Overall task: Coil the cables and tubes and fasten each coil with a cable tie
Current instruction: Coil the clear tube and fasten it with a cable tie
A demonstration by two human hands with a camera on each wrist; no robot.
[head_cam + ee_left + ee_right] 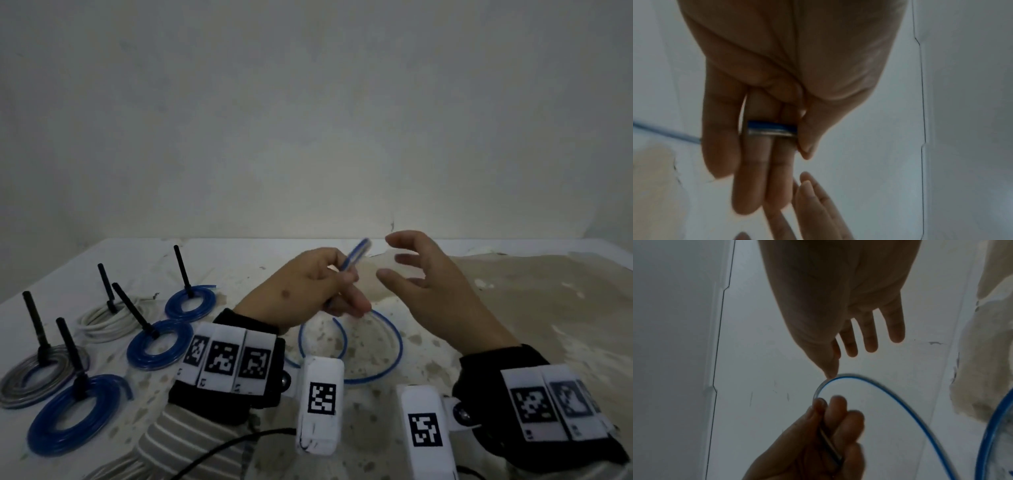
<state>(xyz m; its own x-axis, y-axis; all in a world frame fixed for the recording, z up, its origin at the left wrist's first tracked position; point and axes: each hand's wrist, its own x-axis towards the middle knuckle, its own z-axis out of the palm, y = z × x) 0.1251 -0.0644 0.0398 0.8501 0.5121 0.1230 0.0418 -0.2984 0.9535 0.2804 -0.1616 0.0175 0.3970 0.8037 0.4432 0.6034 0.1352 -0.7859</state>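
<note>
A thin blue tube [394, 337] lies in loose loops on the table in front of me. My left hand [329, 291] is raised above it and grips a folded bend of this tube [772, 129] between thumb and fingers; the bend [358, 255] sticks up past the knuckles. From the right wrist, the tube [879, 391] arcs out of the left hand's fingers [834, 415] toward the lower right. My right hand [421, 270] hovers just right of the bend with fingers spread and slightly curved, holding nothing. Its thumb tip [831, 373] is right beside the arc.
To the left lie several finished coils with black cable ties standing up: blue ones [190, 303], [159, 344], [73, 414], a white cable coil [106, 320] and a grey one [41, 375]. A black cord [233, 448] runs along the near edge. A stained patch [548, 291] covers the right side.
</note>
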